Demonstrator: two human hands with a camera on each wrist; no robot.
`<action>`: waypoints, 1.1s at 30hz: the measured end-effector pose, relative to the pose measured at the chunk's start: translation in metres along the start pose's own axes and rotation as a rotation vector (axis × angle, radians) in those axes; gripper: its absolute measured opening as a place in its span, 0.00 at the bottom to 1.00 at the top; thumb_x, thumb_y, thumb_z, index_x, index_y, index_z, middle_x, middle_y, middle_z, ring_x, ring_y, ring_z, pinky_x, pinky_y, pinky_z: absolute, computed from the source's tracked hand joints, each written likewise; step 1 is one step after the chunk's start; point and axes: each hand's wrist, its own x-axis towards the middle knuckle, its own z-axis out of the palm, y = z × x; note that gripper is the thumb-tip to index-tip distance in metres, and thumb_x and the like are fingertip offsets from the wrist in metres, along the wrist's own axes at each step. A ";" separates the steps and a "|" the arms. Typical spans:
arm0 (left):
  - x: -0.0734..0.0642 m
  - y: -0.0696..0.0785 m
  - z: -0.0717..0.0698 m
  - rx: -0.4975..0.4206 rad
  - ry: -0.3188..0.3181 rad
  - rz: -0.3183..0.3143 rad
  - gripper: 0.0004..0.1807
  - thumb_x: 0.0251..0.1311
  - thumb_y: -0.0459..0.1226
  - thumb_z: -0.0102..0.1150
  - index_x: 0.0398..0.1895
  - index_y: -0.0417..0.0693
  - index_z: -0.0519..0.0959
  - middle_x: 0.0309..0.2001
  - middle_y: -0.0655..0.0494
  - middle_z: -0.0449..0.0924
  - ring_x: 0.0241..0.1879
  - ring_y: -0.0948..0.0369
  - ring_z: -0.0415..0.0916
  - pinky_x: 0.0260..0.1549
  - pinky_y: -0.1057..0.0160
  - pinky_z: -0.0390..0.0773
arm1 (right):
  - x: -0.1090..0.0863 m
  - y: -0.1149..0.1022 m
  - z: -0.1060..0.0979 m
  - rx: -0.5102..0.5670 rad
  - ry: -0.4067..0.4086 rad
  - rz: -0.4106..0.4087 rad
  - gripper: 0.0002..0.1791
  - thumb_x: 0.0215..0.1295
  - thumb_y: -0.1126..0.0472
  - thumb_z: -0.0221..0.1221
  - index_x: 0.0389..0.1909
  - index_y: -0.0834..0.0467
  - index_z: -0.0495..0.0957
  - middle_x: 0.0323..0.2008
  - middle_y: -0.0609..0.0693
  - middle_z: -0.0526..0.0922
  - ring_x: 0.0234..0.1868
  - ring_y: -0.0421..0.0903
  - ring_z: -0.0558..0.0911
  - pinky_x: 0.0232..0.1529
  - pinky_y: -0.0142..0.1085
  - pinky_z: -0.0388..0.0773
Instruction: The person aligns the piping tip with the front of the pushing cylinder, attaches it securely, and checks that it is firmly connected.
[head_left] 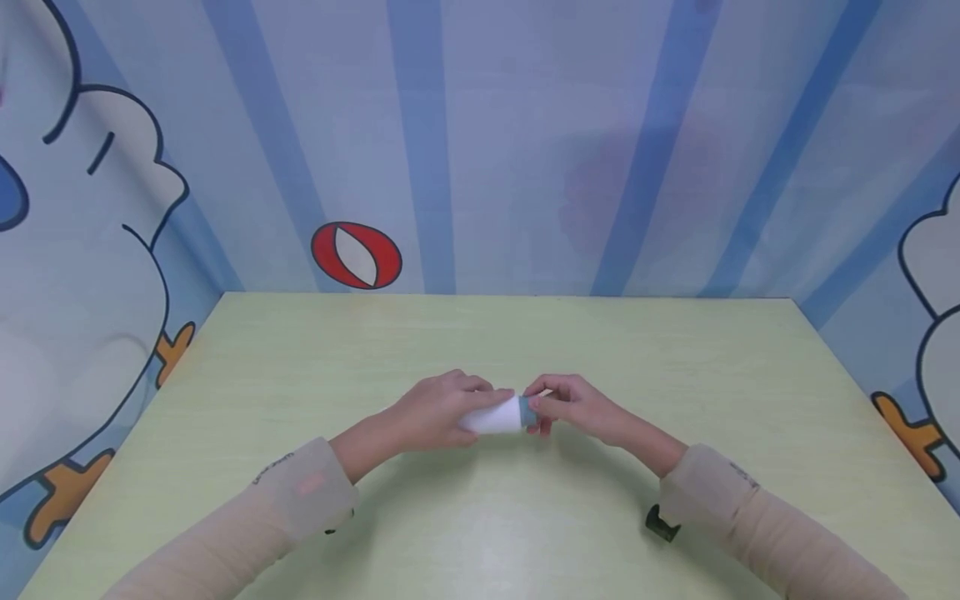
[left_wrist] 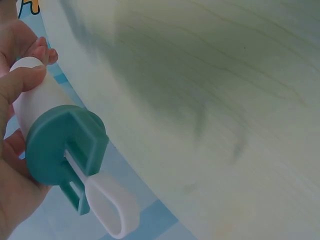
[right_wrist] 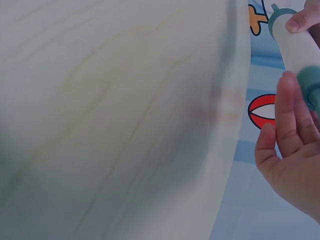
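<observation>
A white syringe-like tube [head_left: 491, 419] with teal ends lies sideways between the two hands, over the middle of the table. My left hand [head_left: 435, 410] grips its white barrel, thumb and fingers wrapped around it. At the left end, the left wrist view shows a teal flange [left_wrist: 50, 147] and a white ring handle [left_wrist: 131, 210] sticking out of a slot. My right hand [head_left: 588, 412] pinches the teal cap [head_left: 528, 412] at the other end between thumb and fingers. In the right wrist view, that teal end [right_wrist: 311, 82] narrows to a nozzle and is partly cut off by the frame.
The pale green table [head_left: 262, 350] extends around both hands. A blue striped backdrop [head_left: 517, 150] with a red and white oval [head_left: 384, 254] stands behind its far edge. Cartoon figures cover the side walls. A dark object [head_left: 662, 523] hangs by the right sleeve.
</observation>
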 end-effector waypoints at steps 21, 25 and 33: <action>0.000 0.001 0.001 -0.054 -0.021 -0.013 0.34 0.47 0.40 0.63 0.61 0.57 0.65 0.51 0.55 0.73 0.44 0.58 0.70 0.40 0.62 0.73 | -0.001 -0.001 0.004 -0.156 0.133 -0.033 0.14 0.51 0.64 0.61 0.39 0.65 0.75 0.34 0.57 0.78 0.33 0.44 0.75 0.32 0.32 0.76; 0.001 0.000 0.001 -0.065 -0.029 -0.021 0.34 0.46 0.40 0.64 0.61 0.58 0.65 0.51 0.54 0.73 0.45 0.58 0.70 0.40 0.61 0.73 | -0.002 -0.002 0.004 -0.199 0.123 -0.043 0.15 0.52 0.63 0.61 0.41 0.64 0.74 0.36 0.56 0.78 0.35 0.45 0.75 0.36 0.34 0.76; 0.003 -0.003 0.001 -0.112 -0.052 -0.040 0.35 0.46 0.40 0.64 0.61 0.58 0.65 0.52 0.55 0.73 0.47 0.58 0.70 0.43 0.60 0.72 | -0.004 -0.004 0.005 -0.412 0.177 -0.129 0.13 0.49 0.64 0.63 0.37 0.57 0.75 0.34 0.49 0.79 0.35 0.42 0.74 0.37 0.34 0.72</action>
